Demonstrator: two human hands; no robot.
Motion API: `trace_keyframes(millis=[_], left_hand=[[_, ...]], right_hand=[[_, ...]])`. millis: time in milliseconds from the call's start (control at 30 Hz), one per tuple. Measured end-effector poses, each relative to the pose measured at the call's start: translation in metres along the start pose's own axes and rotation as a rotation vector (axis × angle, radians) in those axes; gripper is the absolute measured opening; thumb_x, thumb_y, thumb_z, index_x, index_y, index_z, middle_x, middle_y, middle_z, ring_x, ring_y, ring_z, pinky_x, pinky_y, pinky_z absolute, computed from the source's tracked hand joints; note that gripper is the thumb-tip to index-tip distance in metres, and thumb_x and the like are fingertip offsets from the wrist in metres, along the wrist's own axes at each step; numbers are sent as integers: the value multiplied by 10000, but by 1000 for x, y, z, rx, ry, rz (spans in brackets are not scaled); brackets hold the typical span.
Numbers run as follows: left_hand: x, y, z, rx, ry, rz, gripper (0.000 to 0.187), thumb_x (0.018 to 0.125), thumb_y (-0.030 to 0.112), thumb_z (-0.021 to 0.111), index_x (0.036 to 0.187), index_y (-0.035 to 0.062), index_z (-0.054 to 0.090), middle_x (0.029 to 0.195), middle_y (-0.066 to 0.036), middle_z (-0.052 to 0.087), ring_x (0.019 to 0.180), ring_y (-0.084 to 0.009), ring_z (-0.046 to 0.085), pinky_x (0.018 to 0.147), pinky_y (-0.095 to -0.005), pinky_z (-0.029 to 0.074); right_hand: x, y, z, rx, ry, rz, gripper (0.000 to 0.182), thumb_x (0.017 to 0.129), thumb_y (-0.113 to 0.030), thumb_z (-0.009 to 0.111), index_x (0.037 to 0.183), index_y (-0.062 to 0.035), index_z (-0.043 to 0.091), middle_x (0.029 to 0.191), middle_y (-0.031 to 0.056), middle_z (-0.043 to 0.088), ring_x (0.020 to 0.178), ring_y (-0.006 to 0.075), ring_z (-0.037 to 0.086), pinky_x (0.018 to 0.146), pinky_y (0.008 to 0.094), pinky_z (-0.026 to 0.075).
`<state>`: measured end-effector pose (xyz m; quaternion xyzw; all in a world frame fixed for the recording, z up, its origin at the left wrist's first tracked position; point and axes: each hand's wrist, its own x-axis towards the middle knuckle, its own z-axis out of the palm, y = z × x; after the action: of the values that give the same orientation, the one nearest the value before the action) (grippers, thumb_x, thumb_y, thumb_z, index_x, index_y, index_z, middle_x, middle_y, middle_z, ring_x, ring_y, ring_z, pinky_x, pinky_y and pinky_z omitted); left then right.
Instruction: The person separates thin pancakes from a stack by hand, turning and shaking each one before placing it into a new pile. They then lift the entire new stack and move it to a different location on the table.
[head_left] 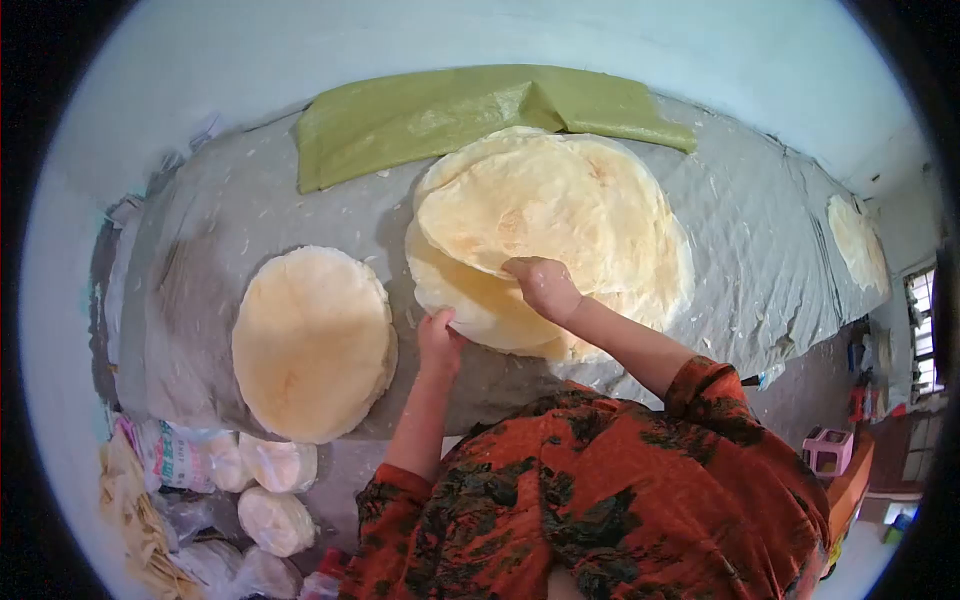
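Observation:
A pile of large, thin, pale-yellow round flatbreads (640,230) lies on the grey cloth in front of me. My right hand (545,288) is closed on the near edge of the top flatbread (520,215), which is lifted and folded back over the pile. Lower down on the left, my left hand (440,342) pinches the rim of a flatbread beneath it (465,295). A second, neater stack of flatbreads (315,345) rests to the left of my left hand, apart from it.
The grey cloth (750,230) covers a long table against the wall. A folded green sheet (400,125) lies along the back. Another flatbread (856,243) sits at the far right end. Bagged round stacks (277,520) stand below on the left, and a pink stool (828,450) on the right.

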<state>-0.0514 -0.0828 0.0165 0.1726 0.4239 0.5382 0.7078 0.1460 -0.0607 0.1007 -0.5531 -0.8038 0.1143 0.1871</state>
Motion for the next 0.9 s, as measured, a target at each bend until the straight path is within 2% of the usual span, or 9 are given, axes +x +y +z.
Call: trace_keyframes(millis=[233, 300, 333, 400, 433, 567, 700, 800, 900], left_hand=[[3, 9, 17, -348, -293, -267, 365, 848, 239, 443, 1152, 38, 456, 1105, -110, 524, 1051, -317, 511, 842, -483, 455], [-10, 24, 29, -369, -263, -244, 322, 865, 273, 439, 1099, 53, 459, 1128, -108, 498, 1096, -334, 471, 846, -509, 447], [-9, 27, 29, -381, -299, -217, 262, 878, 278, 457, 1035, 68, 457, 1106, -94, 494, 1060, -312, 490, 828, -512, 455], [5, 22, 22, -252, -195, -145, 225, 879, 254, 472, 1011, 73, 454, 1086, -90, 490, 1044, -291, 496, 819, -498, 462], [9, 19, 20, -136, -97, -61, 190, 880, 230, 487, 987, 78, 451, 1065, -85, 487, 1027, -270, 502, 810, -483, 469], [12, 5, 23, -133, -50, -151, 158, 874, 129, 484, 1014, 79, 433, 996, -77, 479, 915, -235, 534, 767, -397, 487], [23, -16, 41, -28, 19, -54, 182, 862, 104, 491, 1029, 78, 422, 975, -77, 469, 884, -220, 536, 737, -365, 485], [43, -15, 47, 3, 80, 95, 210, 845, 75, 498, 1036, 73, 410, 905, -80, 474, 789, -196, 548, 639, -317, 487], [54, 2, 57, 93, 208, 114, 239, 823, 109, 553, 1033, 55, 453, 822, -71, 540, 675, -179, 565, 587, -283, 506]], right_hand=[[-42, -17, 39, -177, 367, -214, 278, 703, -129, 571, 974, -71, 596, 853, 171, 624, 837, 327, 600, 719, 412, 490], [-16, 26, 42, 63, -130, 176, 259, 715, -138, 580, 959, -60, 619, 853, 174, 625, 865, 318, 588, 757, 418, 473], [15, 57, 21, 7, -88, -13, 222, 749, -218, 589, 875, -47, 655, 786, 189, 633, 745, 306, 627, 680, 392, 486], [81, 89, -64, 154, 149, 184, 190, 754, -230, 590, 736, -52, 657, 770, 173, 640, 693, 231, 627, 646, 390, 465], [105, 55, -142, -121, 77, 394, 223, 763, -252, 596, 785, -38, 654, 779, 140, 652, 691, 227, 623, 652, 393, 465], [122, 37, -264, -200, 488, -58, 261, 796, -226, 571, 1008, -89, 637, 858, 168, 641, 756, 302, 635, 686, 362, 482], [97, 19, -227, -357, 371, 75, 253, 816, -151, 505, 1034, -103, 626, 841, 184, 630, 750, 345, 619, 678, 372, 488], [83, 71, -102, -297, 250, 45, 328, 791, -77, 455, 1064, -138, 627, 985, 127, 631, 872, 283, 611, 739, 384, 487], [58, 93, -2, -266, 74, 76, 271, 755, -113, 493, 982, -129, 639, 837, 132, 642, 772, 299, 623, 688, 401, 497]])
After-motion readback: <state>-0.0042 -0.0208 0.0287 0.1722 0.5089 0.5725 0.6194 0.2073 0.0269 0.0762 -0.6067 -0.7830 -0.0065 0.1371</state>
